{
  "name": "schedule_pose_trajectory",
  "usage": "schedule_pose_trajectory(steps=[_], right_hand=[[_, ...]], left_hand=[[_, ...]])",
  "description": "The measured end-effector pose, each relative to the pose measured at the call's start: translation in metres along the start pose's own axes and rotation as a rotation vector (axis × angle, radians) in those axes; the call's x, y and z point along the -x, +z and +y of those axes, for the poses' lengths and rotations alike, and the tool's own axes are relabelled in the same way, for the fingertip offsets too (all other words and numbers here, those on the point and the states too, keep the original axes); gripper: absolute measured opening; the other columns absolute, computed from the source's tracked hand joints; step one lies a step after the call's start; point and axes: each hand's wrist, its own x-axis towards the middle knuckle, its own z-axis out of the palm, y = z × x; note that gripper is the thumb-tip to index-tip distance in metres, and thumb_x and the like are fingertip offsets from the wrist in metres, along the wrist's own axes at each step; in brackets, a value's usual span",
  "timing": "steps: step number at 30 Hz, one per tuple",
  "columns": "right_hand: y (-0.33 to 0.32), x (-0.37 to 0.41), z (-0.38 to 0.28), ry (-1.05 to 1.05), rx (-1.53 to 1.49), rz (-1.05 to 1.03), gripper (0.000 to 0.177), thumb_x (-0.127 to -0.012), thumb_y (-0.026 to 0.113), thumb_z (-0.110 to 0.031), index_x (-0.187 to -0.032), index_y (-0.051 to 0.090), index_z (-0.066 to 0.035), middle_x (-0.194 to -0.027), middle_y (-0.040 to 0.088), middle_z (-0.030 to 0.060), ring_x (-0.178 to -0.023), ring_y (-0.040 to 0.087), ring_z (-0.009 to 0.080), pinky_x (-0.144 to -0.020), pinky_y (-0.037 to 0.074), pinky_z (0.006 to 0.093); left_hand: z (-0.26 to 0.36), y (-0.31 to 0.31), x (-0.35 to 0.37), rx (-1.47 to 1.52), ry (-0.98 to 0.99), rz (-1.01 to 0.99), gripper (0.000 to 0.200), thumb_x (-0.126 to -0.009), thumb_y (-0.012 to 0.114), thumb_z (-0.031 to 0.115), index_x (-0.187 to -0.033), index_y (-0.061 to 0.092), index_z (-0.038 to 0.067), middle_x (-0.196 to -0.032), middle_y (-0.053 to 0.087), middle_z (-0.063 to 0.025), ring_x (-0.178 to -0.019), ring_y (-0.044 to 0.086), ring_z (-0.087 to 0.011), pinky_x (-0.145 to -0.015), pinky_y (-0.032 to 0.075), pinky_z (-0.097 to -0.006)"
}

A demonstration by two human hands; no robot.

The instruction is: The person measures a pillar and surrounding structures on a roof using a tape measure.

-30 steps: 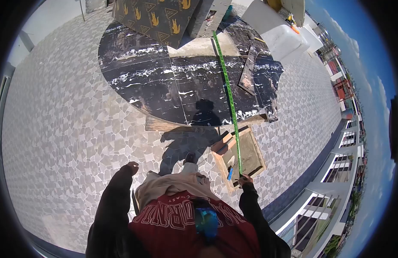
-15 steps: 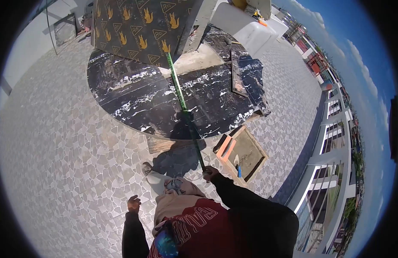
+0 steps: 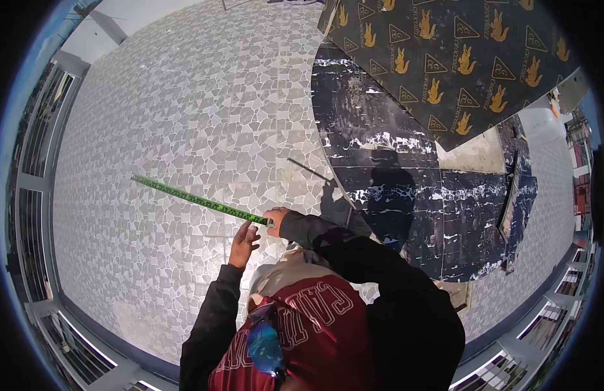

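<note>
My right hand [image 3: 275,220] is closed round the case of a tape measure, close in front of my body. Its green blade [image 3: 197,201] sticks out to the left in a long, slightly bowed strip over the paved floor. Just below the case end of the blade is my left hand [image 3: 242,245], fingers apart, its fingertips right at the blade's edge. Most of the tape case is hidden inside my right hand.
On the right lies a dark marble-patterned sheet [image 3: 406,195] with worn white streaks. A black board with yellow crocodile prints [image 3: 445,58] slants above it. Stone-patterned tiles [image 3: 184,117] cover the floor, and white railings [image 3: 73,332] run along the edge.
My view has turned left. The tape blade, earlier stretched forward over the dark sheet, now points left over the floor. My left hand has come up beside it, near my right hand.
</note>
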Motion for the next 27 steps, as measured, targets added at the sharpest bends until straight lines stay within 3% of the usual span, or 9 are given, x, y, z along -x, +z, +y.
schedule_pose_trajectory(steps=[3,6,13,14,17,19,21,23,27], right_hand=[[-0.004,-0.103,-0.053,-0.011,0.060,-0.090,0.046,-0.070,0.061,-0.028,-0.107,0.053,-0.002,-0.105,0.057,0.0212,-0.103,0.053,0.0364,-0.089,0.042,0.0442],[-0.035,-0.175,-0.102,-0.030,0.031,-0.277,0.049,-0.069,0.062,-0.032,-0.107,0.054,-0.001,-0.109,0.055,0.0219,-0.106,0.052,0.0367,-0.089,0.044,0.0436],[-0.110,-0.372,-0.065,-0.094,0.137,-0.326,0.066,-0.074,0.059,-0.050,-0.111,0.055,0.004,-0.114,0.054,0.0250,-0.106,0.053,0.0364,-0.090,0.044,0.0423],[-0.130,-0.399,-0.052,-0.159,0.107,-0.242,0.061,-0.079,0.056,-0.052,-0.103,0.058,0.003,-0.102,0.059,0.0252,-0.097,0.058,0.0370,-0.083,0.046,0.0429],[-0.222,-0.463,-0.035,0.010,-0.154,-0.083,0.048,-0.083,0.055,-0.046,-0.090,0.060,0.001,-0.086,0.061,0.0234,-0.085,0.060,0.0361,-0.072,0.046,0.0436],[-0.271,-0.487,-0.001,-0.045,-0.230,0.288,0.038,-0.084,0.056,-0.038,-0.079,0.060,-0.001,-0.073,0.060,0.0198,-0.072,0.059,0.0372,-0.064,0.043,0.0444],[-0.325,-0.503,0.041,0.147,-0.092,0.372,0.035,-0.083,0.058,-0.034,-0.072,0.058,-0.002,-0.068,0.058,0.0172,-0.065,0.058,0.0333,-0.060,0.043,0.0416],[-0.371,-0.506,0.074,0.364,-0.329,0.495,0.026,-0.078,0.063,-0.029,-0.071,0.060,-0.004,-0.064,0.058,0.0132,-0.061,0.059,0.0259,-0.056,0.043,0.0384],[-0.425,-0.524,0.149,0.382,-0.378,0.892,0.019,-0.074,0.067,-0.025,-0.074,0.063,-0.006,-0.065,0.060,0.0086,-0.062,0.060,0.0172,-0.054,0.044,0.0335]], left_hand=[[0.052,-0.049,-0.037,0.275,-0.039,0.279,0.032,-0.091,0.056,0.035,-0.108,0.056,0.008,-0.094,0.061,-0.0039,-0.086,0.059,-0.0148,-0.073,0.049,-0.0320],[0.082,-0.091,-0.084,0.360,0.018,0.378,0.020,-0.090,0.058,0.028,-0.079,0.053,0.012,-0.084,0.061,-0.0018,-0.071,0.059,-0.0110,-0.063,0.049,-0.0276],[0.178,-0.168,-0.275,0.521,0.057,0.333,0.016,-0.092,0.054,0.015,-0.078,0.052,0.007,-0.076,0.060,-0.0037,-0.061,0.054,-0.0103,-0.054,0.045,-0.0242],[0.201,-0.180,-0.308,0.545,0.023,0.185,0.010,-0.092,0.052,0.014,-0.084,0.055,0.008,-0.084,0.061,-0.0041,-0.070,0.057,-0.0135,-0.066,0.047,-0.0272],[0.292,-0.182,-0.405,0.363,0.041,0.016,0.012,-0.091,0.054,0.012,-0.079,0.054,0.010,-0.072,0.057,0.0004,-0.065,0.053,-0.0095,-0.061,0.043,-0.0243],[0.332,-0.188,-0.485,0.247,0.082,-0.164,0.015,-0.091,0.054,0.011,-0.075,0.054,0.010,-0.070,0.055,0.0035,-0.062,0.051,-0.0066,-0.060,0.042,-0.0237],[0.395,-0.169,-0.545,0.099,0.057,-0.268,0.012,-0.090,0.054,0.011,-0.078,0.054,0.009,-0.071,0.055,0.0019,-0.065,0.053,-0.0098,-0.062,0.044,-0.0257],[0.456,-0.141,-0.598,0.096,-0.078,-0.381,0.011,-0.089,0.054,0.011,-0.079,0.054,0.008,-0.073,0.056,-0.0005,-0.067,0.055,-0.0125,-0.064,0.044,-0.0267],[0.508,-0.081,-0.725,-0.002,-0.248,-0.625,0.007,-0.088,0.053,0.010,-0.082,0.053,0.006,-0.079,0.059,-0.0085,-0.073,0.059,-0.0210,-0.067,0.048,-0.0314]])
